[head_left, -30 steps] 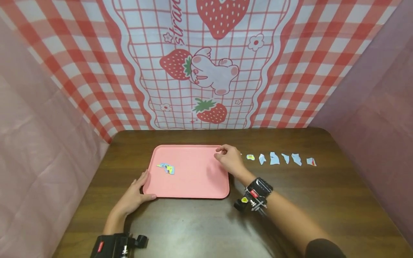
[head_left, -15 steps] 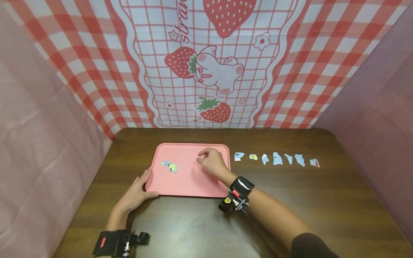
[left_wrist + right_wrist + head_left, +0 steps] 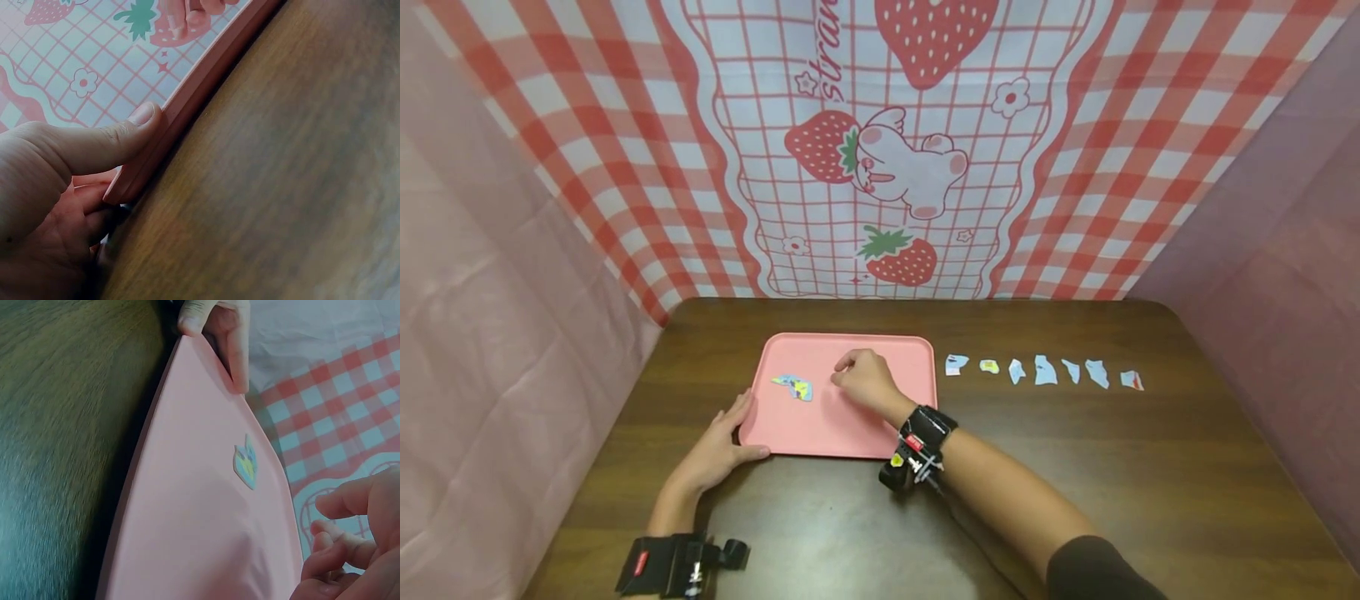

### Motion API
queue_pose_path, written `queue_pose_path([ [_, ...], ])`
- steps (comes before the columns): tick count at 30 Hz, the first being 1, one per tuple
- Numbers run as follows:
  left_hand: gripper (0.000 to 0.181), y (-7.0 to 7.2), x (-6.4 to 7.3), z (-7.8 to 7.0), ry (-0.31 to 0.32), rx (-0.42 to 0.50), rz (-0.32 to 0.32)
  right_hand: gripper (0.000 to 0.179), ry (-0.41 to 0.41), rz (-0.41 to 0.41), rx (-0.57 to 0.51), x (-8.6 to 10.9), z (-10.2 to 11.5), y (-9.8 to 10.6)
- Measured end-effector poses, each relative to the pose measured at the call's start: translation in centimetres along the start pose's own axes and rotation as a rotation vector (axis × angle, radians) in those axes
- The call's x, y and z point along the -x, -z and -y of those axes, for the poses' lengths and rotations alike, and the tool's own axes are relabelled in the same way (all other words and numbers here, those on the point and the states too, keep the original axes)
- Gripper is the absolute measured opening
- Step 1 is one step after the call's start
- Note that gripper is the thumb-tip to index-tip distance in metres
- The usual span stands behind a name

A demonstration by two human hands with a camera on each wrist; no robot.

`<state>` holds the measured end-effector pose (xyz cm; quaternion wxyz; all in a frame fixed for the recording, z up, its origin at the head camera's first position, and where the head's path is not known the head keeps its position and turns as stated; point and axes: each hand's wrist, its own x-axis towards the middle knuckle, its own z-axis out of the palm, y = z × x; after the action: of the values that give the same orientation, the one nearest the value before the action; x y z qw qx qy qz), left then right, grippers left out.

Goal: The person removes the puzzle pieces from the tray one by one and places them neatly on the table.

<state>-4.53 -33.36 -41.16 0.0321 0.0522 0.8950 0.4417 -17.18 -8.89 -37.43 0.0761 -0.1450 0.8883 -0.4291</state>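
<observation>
A pink tray [image 3: 850, 442] lies on the table. My left hand [image 3: 715, 454] holds its near left corner, thumb along the front rim and fingers along the left side; the left wrist view shows the thumb [image 3: 112, 140] against the rim. Over the middle of the tray hovers my right hand [image 3: 867, 382], thumb and fingers bent close together. In the right wrist view that hand [image 3: 350, 544] shows curled fingers; I cannot tell whether a scrap is between them. Colourful torn paper pieces [image 3: 801, 389] lie together on the tray's left part, left of the right hand's fingertips.
To the tray's right, several torn paper pieces [image 3: 1045, 370] lie in a row on the brown wooden table [image 3: 1075, 467]. A strawberry-patterned cloth [image 3: 895, 167] hangs behind the table, with pink cloths [image 3: 497, 333] at the sides.
My right hand has moved left from the tray's right rim to over its middle, uncovering the nearest piece of the row. The left hand has stayed at the corner.
</observation>
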Motion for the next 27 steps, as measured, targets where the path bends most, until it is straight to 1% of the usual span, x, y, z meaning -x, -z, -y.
queue_pose_path([
  [6,0.096,0.1,0.0,0.2,-0.012,0.003,-0.006,0.007,-0.036,0.065,-0.018,-0.2,0.9,-1.4],
  [10,0.095,0.0,-0.1,0.4,-0.009,0.008,-0.001,0.008,-0.039,0.087,0.010,-0.6,1.1,-2.4],
  [14,0.095,-0.2,-0.2,0.3,0.000,0.015,-0.002,0.010,-0.019,0.095,0.044,-1.0,1.1,-3.2],
  [20,0.096,-0.3,-0.4,0.1,0.000,0.011,0.010,0.010,0.026,0.076,0.122,-1.2,1.3,-3.9],
  [22,0.096,-0.3,-0.3,0.1,0.000,0.009,0.007,0.012,0.049,0.069,0.151,-1.3,1.4,-4.2],
  [27,0.095,0.1,-0.1,0.1,-0.017,0.015,-0.005,0.016,0.083,0.067,0.182,-1.5,2.0,-5.2],
])
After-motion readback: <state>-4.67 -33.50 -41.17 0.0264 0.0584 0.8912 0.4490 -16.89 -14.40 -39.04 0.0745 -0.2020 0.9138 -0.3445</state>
